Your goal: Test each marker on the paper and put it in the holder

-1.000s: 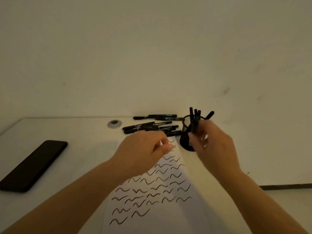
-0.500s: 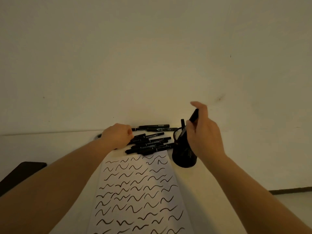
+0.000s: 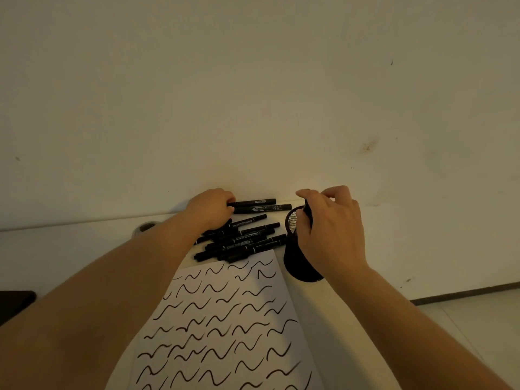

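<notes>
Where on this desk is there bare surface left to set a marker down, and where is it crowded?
Bare desk lies left of the left forearm, and a strip right of the holder. Crowded: the marker pile between the left hand, holder and paper.

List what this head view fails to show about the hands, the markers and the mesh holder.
- Head view: left hand covers the ends of the black markers by the wall; its grip is unclear.
- Right hand hides much of the black mesh holder, so its contents cannot be counted.
- Dark flat object is cut off by the left edge.
</notes>
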Demonstrator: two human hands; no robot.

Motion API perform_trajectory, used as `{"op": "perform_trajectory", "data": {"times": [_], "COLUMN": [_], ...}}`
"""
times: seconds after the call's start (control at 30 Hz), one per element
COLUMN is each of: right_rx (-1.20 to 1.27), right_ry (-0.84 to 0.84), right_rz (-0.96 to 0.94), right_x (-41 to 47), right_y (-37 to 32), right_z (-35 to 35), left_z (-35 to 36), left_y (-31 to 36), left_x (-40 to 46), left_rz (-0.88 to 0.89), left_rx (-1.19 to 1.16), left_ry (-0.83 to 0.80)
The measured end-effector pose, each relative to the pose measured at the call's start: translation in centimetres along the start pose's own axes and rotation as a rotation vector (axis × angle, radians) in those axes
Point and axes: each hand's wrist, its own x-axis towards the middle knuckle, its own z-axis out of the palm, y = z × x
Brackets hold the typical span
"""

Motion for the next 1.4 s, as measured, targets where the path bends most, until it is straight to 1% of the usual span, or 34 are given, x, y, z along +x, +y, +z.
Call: {"op": "perform_trajectory", "data": {"times": [0.1,0.2,0.27,0.4,0.5,0.57,0.63,0.7,0.73,0.83,0.9,0.97,1.0,1.07,1.17,1.23,1.33,1.4], "right_rx": [-0.061,-0.082,-0.067,-0.048,-0.023,-0.013,-0.008,0.001,0.001,0.026,0.071,0.147,0.193,0.301,0.536,0.718,0.998,1.177], "right_ry": [-0.041,-0.025,-0.017,-0.021,-0.045,-0.095,-0.142,-0.148,-0.133,-0.029,0.026,-0.003,-0.043,-0.151,-0.36,-0.469,-0.524,-0.545], "right_rz": [-0.045,-0.08,-0.063,-0.043,-0.035,-0.032,-0.034,-0.05,-0.061,-0.124,-0.234,-0.318,-0.316,-0.201,0.125,0.336,0.58,0.645], "right_x": [0.0,-0.1,-0.1,-0.2,-0.3,-0.4,-0.5,-0.6,-0.7,-1.1,-1.8,-2.8,-3.4,-4.7,-6.5,-7.3,-8.6,-9.7], "right_y": [0.6,0.9,1.0,0.9,1.0,1.1,1.1,1.0,0.8,0.1,-0.4,-1.1,-1.6,-2.6,-4.1,-4.9,-6.1,-6.9], "right_z": [0.5,0.5,0.4,0.5,0.4,0.3,0.2,-0.3,-0.6,-2.2,-3.1,-3.7,-3.9,-4.1,-3.7,-3.4,-3.3,-3.5], "left_z": [1.4,2.3,2.5,2.9,2.9,2.7,2.6,2.5,2.3,1.2,0.3,-0.6,-1.0,-1.7,-2.4,-2.6,-2.4,-2.0], "left_y": [0.2,0.1,0.1,0.3,0.7,0.9,1.0,0.8,0.7,0.6,0.7,1.0,1.2,1.7,2.5,3.1,4.0,4.3], "left_x": [0.6,0.9,1.1,1.3,1.5,1.5,1.1,0.5,0.1,-1.3,-2.8,-4.9,-6.2,-9.0,-13.9,-17.0,-21.4,-24.0], "left_rz": [0.023,0.024,0.026,0.102,0.075,0.063,0.088,0.098,0.084,0.006,-0.042,-0.075,-0.085,-0.093,-0.096,-0.069,-0.006,0.049], "left_rx": [0.038,0.045,0.019,0.027,0.05,0.1,0.195,0.272,0.273,0.133,0.032,-0.025,-0.044,-0.083,-0.177,-0.279,-0.344,-0.354], "left_ry": [0.044,0.127,0.157,0.153,0.134,0.131,0.132,0.155,0.177,0.217,0.231,0.27,0.29,0.334,0.42,0.417,0.356,0.315]}}
